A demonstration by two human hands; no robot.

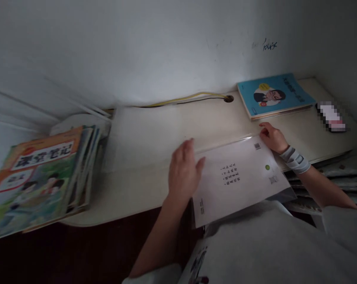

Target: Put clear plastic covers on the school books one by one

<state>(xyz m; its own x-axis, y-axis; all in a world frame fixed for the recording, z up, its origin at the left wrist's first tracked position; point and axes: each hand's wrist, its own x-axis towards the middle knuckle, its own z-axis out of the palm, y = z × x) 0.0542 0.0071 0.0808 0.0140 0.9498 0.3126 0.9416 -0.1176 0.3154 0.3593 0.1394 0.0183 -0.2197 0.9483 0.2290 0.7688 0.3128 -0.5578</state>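
A white-backed book (226,189), with dark printed characters, a barcode and a green dot, lies tilted at the table's front edge. Clear plastic shows around it, shining along its far edge and sticking out past its near right corner. At the far right corner, my right hand (273,138) has its fingers curled on the rim of the clear plastic cover (249,138). A grey band circles that wrist. Beside the book's left edge hovers my left hand (184,169), slightly blurred, thumb apart from the fingers and nothing in it.
Flat on the table (143,193) is a translucent sheet (143,134), left of my hands. A stack of books (45,173) stands at the far left. At the back right are blue-covered books (276,96) and a phone (332,116). Yellow cable (190,96) enters a round hole.
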